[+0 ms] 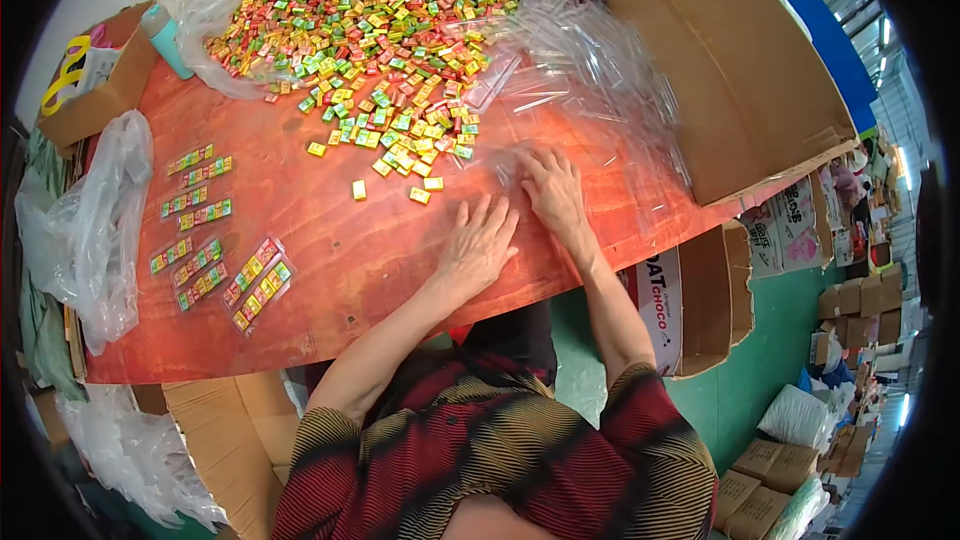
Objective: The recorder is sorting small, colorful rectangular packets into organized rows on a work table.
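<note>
My left hand (480,240) lies flat on the red-orange table (330,280), fingers spread, holding nothing. My right hand (553,190) rests beside it with fingertips on a thin clear plastic sleeve (520,162); whether it grips the sleeve I cannot tell. Just ahead lies a big heap of small colourful wrapped candies (380,30), with loose ones (420,195) scattered close to my fingers. A pile of clear empty sleeves (590,60) lies to the right of the heap. Several filled sleeves of candies (205,250) lie in rows at the table's left.
A large open cardboard box (730,60) stands at the right. A teal bottle (165,35) and a small box with a yellow tape roll (65,75) sit at the far left. Plastic bags (85,230) hang off the left edge. More cartons (700,300) stand below the table.
</note>
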`<state>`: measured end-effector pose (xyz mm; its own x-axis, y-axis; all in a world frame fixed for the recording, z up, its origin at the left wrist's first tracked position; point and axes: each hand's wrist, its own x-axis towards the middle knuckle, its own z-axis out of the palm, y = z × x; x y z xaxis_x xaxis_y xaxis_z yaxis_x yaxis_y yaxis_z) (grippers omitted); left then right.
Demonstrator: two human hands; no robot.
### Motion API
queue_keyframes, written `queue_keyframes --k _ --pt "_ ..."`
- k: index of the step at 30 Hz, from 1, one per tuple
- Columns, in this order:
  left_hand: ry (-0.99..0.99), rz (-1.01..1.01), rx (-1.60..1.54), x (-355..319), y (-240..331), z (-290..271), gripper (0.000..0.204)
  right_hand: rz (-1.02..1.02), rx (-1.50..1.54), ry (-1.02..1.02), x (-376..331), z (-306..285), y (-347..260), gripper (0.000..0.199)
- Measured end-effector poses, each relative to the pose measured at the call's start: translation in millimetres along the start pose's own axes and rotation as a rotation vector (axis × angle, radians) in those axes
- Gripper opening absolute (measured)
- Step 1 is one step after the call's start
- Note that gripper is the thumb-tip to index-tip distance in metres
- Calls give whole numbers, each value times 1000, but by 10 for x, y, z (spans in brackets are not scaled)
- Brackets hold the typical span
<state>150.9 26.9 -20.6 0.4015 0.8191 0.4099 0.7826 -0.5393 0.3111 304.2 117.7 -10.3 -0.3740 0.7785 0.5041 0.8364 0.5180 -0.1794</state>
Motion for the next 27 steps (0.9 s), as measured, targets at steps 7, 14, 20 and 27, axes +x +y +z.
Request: queue_keyframes --k 7,14,20,27 --pt "49 -77 14 -372 -117 -122 30 28 -113 67 143 67 529 21" --pt "151 -189 -32 -693 -183 -388 29 -65 -119 207 347 -234 448 23" --pt "130 -180 -14 -865 -176 -510 29 28 -80 51 374 -166 575 15" --pt "163 -233 -20 -947 -198 -532 26 46 -113 229 435 -290 613 12"
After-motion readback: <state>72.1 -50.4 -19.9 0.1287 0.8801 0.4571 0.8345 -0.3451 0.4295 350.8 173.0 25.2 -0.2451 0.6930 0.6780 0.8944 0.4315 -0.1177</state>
